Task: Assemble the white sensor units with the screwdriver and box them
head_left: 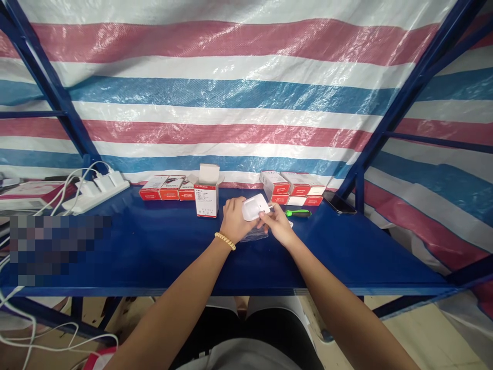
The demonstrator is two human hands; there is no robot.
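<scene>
My left hand (233,220) grips a small white detector unit (254,206) just above the blue table (154,246). My right hand (278,224) pinches the unit's right side with the fingertips. A clear plastic bag (257,235) lies on the table under both hands. An upright white and red box (207,197) with its top flaps open stands just left of my left hand. A green-handled screwdriver (298,213) lies to the right of my right hand.
Red and white boxes lie in a row at the back left (166,188) and in a stack at the back right (291,187). A dark phone (339,204) lies by the right frame post. A white power strip (96,191) with chargers and cables sits at the far left.
</scene>
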